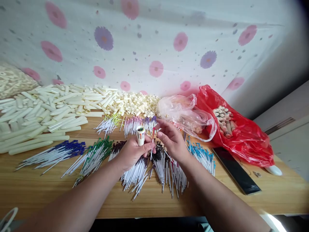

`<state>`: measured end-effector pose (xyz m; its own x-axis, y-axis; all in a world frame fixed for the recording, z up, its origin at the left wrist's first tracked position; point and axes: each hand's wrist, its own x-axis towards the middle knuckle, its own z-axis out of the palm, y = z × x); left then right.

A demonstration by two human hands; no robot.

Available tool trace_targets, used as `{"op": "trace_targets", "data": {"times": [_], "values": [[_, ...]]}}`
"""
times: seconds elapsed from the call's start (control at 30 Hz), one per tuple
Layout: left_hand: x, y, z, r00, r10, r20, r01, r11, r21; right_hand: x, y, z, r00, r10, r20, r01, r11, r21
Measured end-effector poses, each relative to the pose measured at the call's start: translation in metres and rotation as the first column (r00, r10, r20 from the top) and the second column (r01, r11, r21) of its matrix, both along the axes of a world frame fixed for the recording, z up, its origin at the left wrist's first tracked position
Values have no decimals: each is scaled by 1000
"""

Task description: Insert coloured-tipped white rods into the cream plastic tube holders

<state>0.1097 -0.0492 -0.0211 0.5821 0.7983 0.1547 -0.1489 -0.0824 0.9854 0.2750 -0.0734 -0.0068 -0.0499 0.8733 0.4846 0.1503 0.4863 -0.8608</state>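
Note:
My left hand (132, 152) is closed round a short cream pen barrel (140, 134), held upright with several coloured refill ends showing in its open top. My right hand (172, 139) pinches a thin red-tipped refill (152, 141) just right of the barrel. Both hands hover over heaps of pen refills sorted by colour: blue (58, 153), green (93, 156), black (159, 159) and light blue (201, 154).
Cream pen barrels (41, 112) and small cream clips (137, 103) are piled at the back left. A clear plastic bag (184, 112) and a red bag (241, 135) of assembled pens lie right. A dark phone (235, 169) rests by the wooden table's (277, 193) edge.

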Motion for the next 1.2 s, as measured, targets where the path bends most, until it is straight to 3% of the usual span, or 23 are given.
{"op": "trace_targets", "data": {"times": [0.13, 0.23, 0.4, 0.53, 0.63, 0.7, 0.77, 0.83, 0.9, 0.97, 1.03, 1.2], "values": [[-1, 0, 1, 1000, -16, -8, 16, 1000, -15, 10, -4, 5, 973, -11, 232, -33, 982, 184], [-1, 0, 1, 999, -31, 22, 32, 999, -40, 11, -8, 8, 949, -35, 313, -44, 970, 240], [-2, -2, 5, 995, -84, 51, 90, 986, -139, 10, -9, 4, 976, 40, 213, -80, 981, 179], [-3, -5, 8, 975, -220, 39, 224, 959, -172, 10, -10, 5, 977, 152, 150, -176, 970, 165], [-4, -2, 4, 973, -231, -7, 231, 972, -32, 14, -15, 11, 965, 200, 171, -226, 963, 149], [-4, 2, 2, 994, -83, -70, 95, 980, 176, 18, -21, 18, 966, 213, 148, -231, 966, 119], [-4, 6, 0, 990, 103, -96, -60, 927, 370, 20, -30, 26, 984, 169, 50, -175, 971, 164], [-4, 9, 0, 974, 199, -106, -125, 868, 480, 21, -41, 35, 995, 66, -76, -41, 954, 298], [-3, 10, 1, 972, 200, -127, -100, 832, 545, 18, -54, 42, 989, -42, -145, 102, 894, 435], [-2, 9, 2, 976, 157, -151, -41, 814, 580, 14, -66, 48, 986, -117, -119, 162, 841, 516], [-1, 8, 3, 979, 99, -178, 24, 812, 583, 11, -76, 52, 989, -143, -26, 134, 830, 542], [0, 5, 2, 972, 1, -234, 127, 837, 532, 10, -84, 64, 970, -92, 226, -31, 873, 487]]}}
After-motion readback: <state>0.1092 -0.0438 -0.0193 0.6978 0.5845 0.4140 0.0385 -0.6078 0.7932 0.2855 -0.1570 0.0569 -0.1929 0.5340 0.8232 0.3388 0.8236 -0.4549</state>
